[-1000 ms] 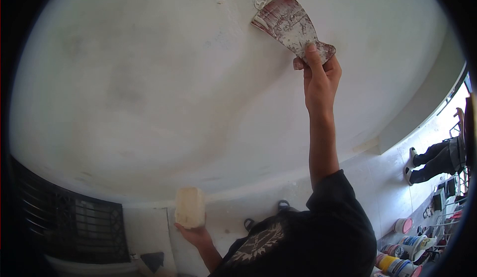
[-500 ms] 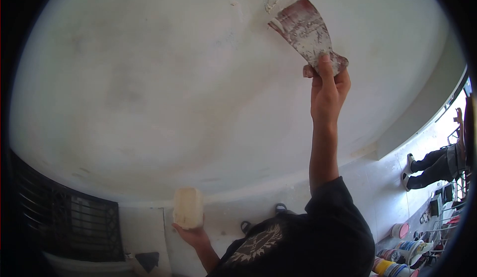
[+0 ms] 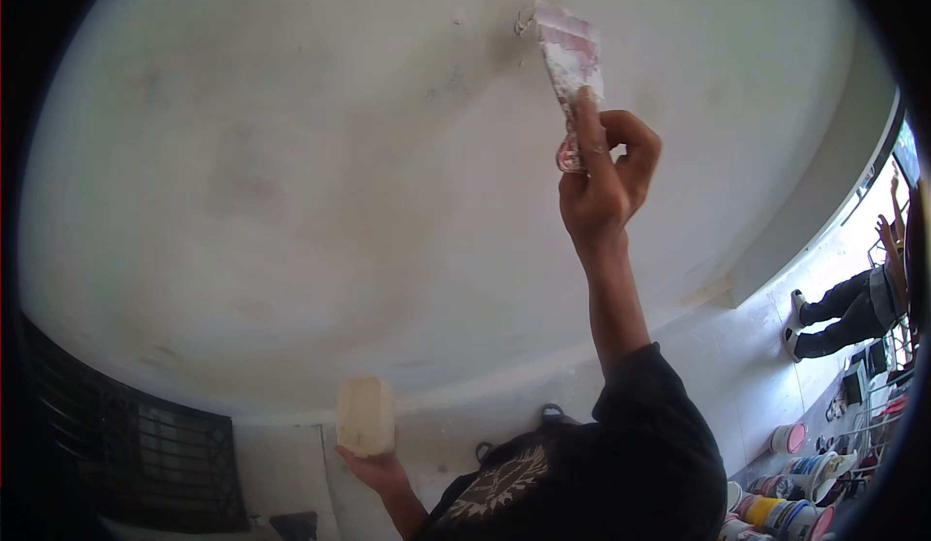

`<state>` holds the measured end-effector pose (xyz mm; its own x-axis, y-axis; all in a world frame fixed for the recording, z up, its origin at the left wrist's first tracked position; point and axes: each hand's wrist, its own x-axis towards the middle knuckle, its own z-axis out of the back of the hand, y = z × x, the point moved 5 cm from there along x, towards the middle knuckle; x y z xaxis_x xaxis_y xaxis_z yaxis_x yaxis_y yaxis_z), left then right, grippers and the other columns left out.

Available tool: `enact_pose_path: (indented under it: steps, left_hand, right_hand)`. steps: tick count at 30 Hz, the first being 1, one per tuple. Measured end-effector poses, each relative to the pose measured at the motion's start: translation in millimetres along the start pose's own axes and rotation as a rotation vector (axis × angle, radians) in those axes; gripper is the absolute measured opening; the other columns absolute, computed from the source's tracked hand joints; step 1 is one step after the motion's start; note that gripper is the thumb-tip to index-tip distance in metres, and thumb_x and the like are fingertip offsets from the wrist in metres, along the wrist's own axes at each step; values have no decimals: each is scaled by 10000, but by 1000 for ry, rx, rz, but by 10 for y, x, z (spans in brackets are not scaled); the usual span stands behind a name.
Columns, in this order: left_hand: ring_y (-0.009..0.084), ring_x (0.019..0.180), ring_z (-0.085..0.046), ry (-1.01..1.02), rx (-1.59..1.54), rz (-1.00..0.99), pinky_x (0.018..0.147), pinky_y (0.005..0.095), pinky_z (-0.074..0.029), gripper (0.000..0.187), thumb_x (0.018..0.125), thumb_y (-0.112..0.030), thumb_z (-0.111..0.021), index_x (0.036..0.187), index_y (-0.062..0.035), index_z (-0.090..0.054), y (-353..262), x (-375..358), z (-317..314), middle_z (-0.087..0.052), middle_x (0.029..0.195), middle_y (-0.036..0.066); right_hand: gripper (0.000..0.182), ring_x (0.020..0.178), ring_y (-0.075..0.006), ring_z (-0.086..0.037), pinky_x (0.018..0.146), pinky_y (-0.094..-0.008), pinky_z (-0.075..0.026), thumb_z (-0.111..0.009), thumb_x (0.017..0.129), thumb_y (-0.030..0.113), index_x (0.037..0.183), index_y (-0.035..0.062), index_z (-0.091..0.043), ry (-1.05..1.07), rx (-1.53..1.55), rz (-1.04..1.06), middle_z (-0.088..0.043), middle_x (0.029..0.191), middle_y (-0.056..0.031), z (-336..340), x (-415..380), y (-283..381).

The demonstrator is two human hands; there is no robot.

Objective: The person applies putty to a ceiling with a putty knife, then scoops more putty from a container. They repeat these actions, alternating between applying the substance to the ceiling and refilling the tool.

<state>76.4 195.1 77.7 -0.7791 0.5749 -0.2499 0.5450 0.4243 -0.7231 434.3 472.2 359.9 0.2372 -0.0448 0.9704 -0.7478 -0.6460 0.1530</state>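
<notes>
In my right hand (image 3: 613, 177) is a putty knife (image 3: 570, 51), its broad blade smeared with white filler and reddish stains. The fingers close round the lower end of the blade and handle. Its top edge meets the pale wall (image 3: 339, 173) beside a small rough patch of filler (image 3: 524, 25). Lower down, my left hand (image 3: 376, 470) supports a cream plastic tub (image 3: 366, 415) from beneath, with fingers around its base. The tub's side faces me, so its contents are hidden.
A dark metal grille (image 3: 165, 454) stands at lower left. Paint buckets (image 3: 776, 512) crowd the floor at lower right, near a metal rack (image 3: 878, 415). Another person (image 3: 853, 313) stands at the far right. A dark object (image 3: 294, 525) lies at the bottom left.
My right hand has moved slightly left and down and turned the putty knife, so the blade is now more upright and edge-on. The left hand with the tub dips slightly.
</notes>
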Motion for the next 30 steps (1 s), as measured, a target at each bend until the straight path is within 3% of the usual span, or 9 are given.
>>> enact_pose_path:
  steps: [8, 11, 17, 19, 25, 30]
  left_hand:
    - [322, 1215, -515, 25, 50, -17, 886, 538, -491, 617, 967, -587, -330, 1411, -159, -358, -222, 94, 61, -469, 1379, 93]
    - [344, 1214, -488, -3, 59, -43, 900, 555, -458, 595, 992, -534, -309, 1407, -114, -378, -305, 131, 43, -459, 1377, 114]
    - [339, 1207, -493, -11, 71, -35, 894, 546, -462, 593, 995, -531, -299, 1403, -109, -381, -378, 178, -3, -464, 1368, 114]
    - [314, 1214, -514, 68, 64, -24, 883, 529, -492, 617, 965, -595, -328, 1410, -168, -365, -380, 290, 101, -470, 1381, 88]
    - [318, 1222, -511, 77, 91, -29, 883, 530, -501, 620, 965, -592, -332, 1408, -160, -366, -403, 384, 173, -471, 1380, 94]
    - [320, 1224, -510, 48, 81, -18, 890, 532, -499, 617, 967, -590, -326, 1408, -160, -366, -433, 386, 107, -468, 1385, 95]
  right_hand:
    - [562, 821, -213, -465, 640, -323, -444, -722, 630, -130, 1150, 79, -677, 52, -8, -1, -494, 996, -75, -336, -190, -18]
    - [565, 815, -214, -469, 642, -319, -446, -725, 625, -127, 1149, 80, -677, 101, 35, -39, -495, 996, -77, -353, -285, 81]
    - [548, 781, -186, -491, 608, -290, -450, -693, 634, -139, 1144, 61, -684, 19, -40, -15, -517, 927, -68, -152, -84, 127]
    - [524, 773, -175, -500, 614, -278, -457, -676, 655, -137, 1145, 51, -686, -13, -73, 1, -523, 908, -69, -138, -64, 156]
    - [515, 724, -161, -516, 620, -282, -478, -667, 690, -135, 1156, 83, -686, -12, -96, -123, -513, 913, -64, -286, -90, 75]
    - [517, 699, -163, -518, 598, -283, -476, -677, 686, -129, 1154, 91, -689, 35, -80, -56, -513, 899, -56, -295, -161, 177]
